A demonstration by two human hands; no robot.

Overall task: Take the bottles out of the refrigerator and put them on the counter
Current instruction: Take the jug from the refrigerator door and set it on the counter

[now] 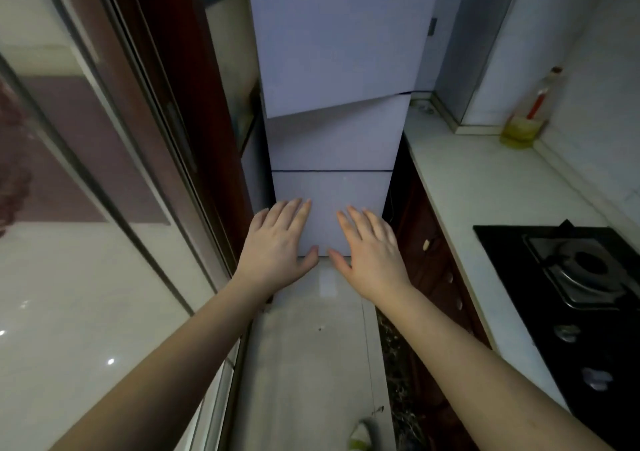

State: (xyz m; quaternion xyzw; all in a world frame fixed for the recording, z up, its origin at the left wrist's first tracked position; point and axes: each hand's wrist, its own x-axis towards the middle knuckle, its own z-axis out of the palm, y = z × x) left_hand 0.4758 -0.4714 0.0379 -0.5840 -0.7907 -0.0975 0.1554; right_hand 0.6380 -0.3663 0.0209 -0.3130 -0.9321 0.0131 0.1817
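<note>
A tall pale refrigerator stands straight ahead at the end of a narrow kitchen. Its top door hangs slightly ajar, and the two lower doors are closed. No bottles from inside it are visible. My left hand and my right hand are held out flat in front of the bottom door, fingers spread, palms down, holding nothing. The white counter runs along the right side of the refrigerator.
A bottle of yellow oil stands at the counter's far corner by the tiled wall. A black gas hob is set into the counter on the right. Dark cabinet drawers sit below. A glass sliding door lines the left.
</note>
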